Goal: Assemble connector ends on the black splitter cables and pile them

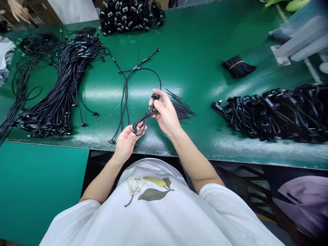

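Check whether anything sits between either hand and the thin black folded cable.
Nothing visible does: the left hand grips the thin black folded cable at its lower bend, the right hand at its upper end.

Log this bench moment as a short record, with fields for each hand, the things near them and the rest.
left hand: closed on the looped lower end of a folded black cable
right hand: pinches the same cable's upper end at its connector
near hands: thin black ties beside the right hand; other cables flat on the green table
rest: long cable pile at left; coiled cable heap at right; banded tie bundle and connector heap farther back; another person's hand at top left
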The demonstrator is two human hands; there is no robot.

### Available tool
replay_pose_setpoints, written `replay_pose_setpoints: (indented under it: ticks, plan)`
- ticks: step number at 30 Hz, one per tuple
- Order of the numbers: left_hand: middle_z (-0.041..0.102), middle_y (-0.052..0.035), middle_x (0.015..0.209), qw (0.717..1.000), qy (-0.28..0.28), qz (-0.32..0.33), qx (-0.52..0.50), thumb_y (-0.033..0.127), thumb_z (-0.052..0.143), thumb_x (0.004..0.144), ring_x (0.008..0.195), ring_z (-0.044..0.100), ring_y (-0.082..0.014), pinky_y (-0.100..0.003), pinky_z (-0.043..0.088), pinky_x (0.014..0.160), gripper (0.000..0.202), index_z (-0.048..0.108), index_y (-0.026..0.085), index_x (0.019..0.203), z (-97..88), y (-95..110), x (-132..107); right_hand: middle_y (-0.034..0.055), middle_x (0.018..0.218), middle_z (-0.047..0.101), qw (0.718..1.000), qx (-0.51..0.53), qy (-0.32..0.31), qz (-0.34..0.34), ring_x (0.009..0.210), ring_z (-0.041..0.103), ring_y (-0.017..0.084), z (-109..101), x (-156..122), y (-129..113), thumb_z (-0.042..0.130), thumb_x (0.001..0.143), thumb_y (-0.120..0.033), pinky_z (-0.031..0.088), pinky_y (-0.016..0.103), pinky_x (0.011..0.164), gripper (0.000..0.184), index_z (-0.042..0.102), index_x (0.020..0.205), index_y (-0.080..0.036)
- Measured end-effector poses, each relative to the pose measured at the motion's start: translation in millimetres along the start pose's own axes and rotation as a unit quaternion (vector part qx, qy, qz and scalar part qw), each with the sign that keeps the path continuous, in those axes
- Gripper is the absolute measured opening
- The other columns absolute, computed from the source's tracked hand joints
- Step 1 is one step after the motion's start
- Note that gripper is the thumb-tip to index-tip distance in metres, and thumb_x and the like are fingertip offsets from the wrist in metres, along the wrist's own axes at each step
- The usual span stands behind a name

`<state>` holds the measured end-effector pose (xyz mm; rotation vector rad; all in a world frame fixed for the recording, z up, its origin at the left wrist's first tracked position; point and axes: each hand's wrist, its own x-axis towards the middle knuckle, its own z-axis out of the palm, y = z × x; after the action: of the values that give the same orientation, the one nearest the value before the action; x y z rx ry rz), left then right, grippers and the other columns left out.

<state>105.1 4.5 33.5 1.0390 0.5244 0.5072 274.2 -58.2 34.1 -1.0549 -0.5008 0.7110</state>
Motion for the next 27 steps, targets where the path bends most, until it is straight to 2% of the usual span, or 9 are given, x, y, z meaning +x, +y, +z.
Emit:
replay_pose_setpoints:
  ticks: [3,6,9,11,16,19,23,25,27]
  plan:
    - [0.073,-0.0086,0.108,1.0,0.014,0.021,0.0,0.048,0.078,0.072,0.096,0.071,-0.0182,-0.026,0.056,0.086,0.038,0.065,0.016,0.086,-3.7,3,2,-0.0012,0.095,0.059,0.999,-0.031,-0.027,-0.01,0.071,0.055,0.011,3,-1,-2,0.074,0.075,-0.048,0.047,0.021,0.053,0.051,0.049,0.115,-0.03]
    - [0.075,-0.0085,0.098,0.998,0.055,0.034,0.003,0.053,0.075,0.072,0.082,0.073,-0.0152,-0.022,0.058,0.074,0.041,0.065,0.014,0.082,-6.3,6,7,-0.0023,0.097,0.056,0.997,-0.06,-0.008,-0.043,0.07,0.054,0.01,6,-2,-3,0.08,0.068,-0.045,0.048,0.02,0.051,0.056,0.047,0.11,-0.03]
    - [0.075,-0.0075,0.088,0.994,0.106,0.042,-0.001,0.057,0.073,0.072,0.071,0.072,-0.0126,-0.019,0.057,0.064,0.045,0.064,0.013,0.079,-7.0,9,12,-0.0034,0.098,0.054,0.997,-0.047,-0.015,-0.059,0.069,0.053,0.008,6,-3,-3,0.078,0.07,-0.042,0.049,0.019,0.052,0.048,0.045,0.102,-0.029]
    - [0.075,-0.0069,0.087,0.992,0.117,0.037,-0.001,0.056,0.074,0.072,0.07,0.072,-0.0122,-0.018,0.057,0.064,0.045,0.064,0.013,0.079,-6.5,9,13,-0.0038,0.098,0.054,0.999,-0.015,-0.029,-0.039,0.069,0.054,0.008,6,-5,-4,0.074,0.073,-0.038,0.05,0.02,0.055,0.038,0.044,0.094,-0.028]
    - [0.075,-0.0057,0.091,0.996,0.093,0.018,-0.001,0.048,0.081,0.067,0.075,0.073,-0.0142,-0.02,0.058,0.068,0.041,0.065,0.014,0.083,-5.6,5,10,-0.0019,0.094,0.061,0.997,0.068,0.023,0.03,0.072,0.056,0.009,10,-10,2,0.063,0.078,-0.033,0.05,0.021,0.059,0.024,0.047,0.094,-0.025]
    - [0.074,-0.0063,0.095,0.996,0.086,0.014,0.012,0.044,0.081,0.069,0.078,0.073,-0.0151,-0.022,0.057,0.072,0.037,0.067,0.015,0.085,-10.5,1,10,0.0001,0.093,0.064,0.997,0.058,0.018,0.036,0.077,0.058,0.012,13,-13,1,0.062,0.08,-0.033,0.051,0.023,0.064,0.023,0.052,0.099,-0.023]
    - [0.071,-0.0115,0.109,0.996,0.007,-0.014,0.083,0.04,0.077,0.074,0.098,0.07,-0.0201,-0.029,0.054,0.088,0.037,0.068,0.014,0.099,-25.0,3,15,0.0016,0.097,0.065,0.997,-0.061,-0.027,-0.048,0.087,0.06,0.015,14,-16,-12,0.062,0.084,-0.033,0.051,0.027,0.071,0.027,0.052,0.108,-0.025]
    - [0.066,-0.014,0.123,0.988,-0.015,0.019,0.151,0.038,0.076,0.075,0.116,0.062,-0.0234,-0.033,0.048,0.098,0.045,0.064,0.016,0.112,-31.0,8,19,0.0016,0.097,0.066,0.983,-0.152,-0.055,-0.084,0.09,0.061,0.016,17,-19,-17,0.059,0.087,-0.032,0.05,0.03,0.079,0.024,0.052,0.108,-0.024]
    - [0.059,-0.0134,0.133,0.969,0.003,0.08,0.235,0.033,0.081,0.069,0.129,0.052,-0.0257,-0.032,0.044,0.102,0.059,0.058,0.019,0.122,-32.4,13,21,0.0018,0.097,0.066,0.965,-0.224,-0.099,-0.098,0.092,0.061,0.017,23,-24,-18,0.057,0.089,-0.028,0.049,0.033,0.087,0.02,0.053,0.108,-0.023]
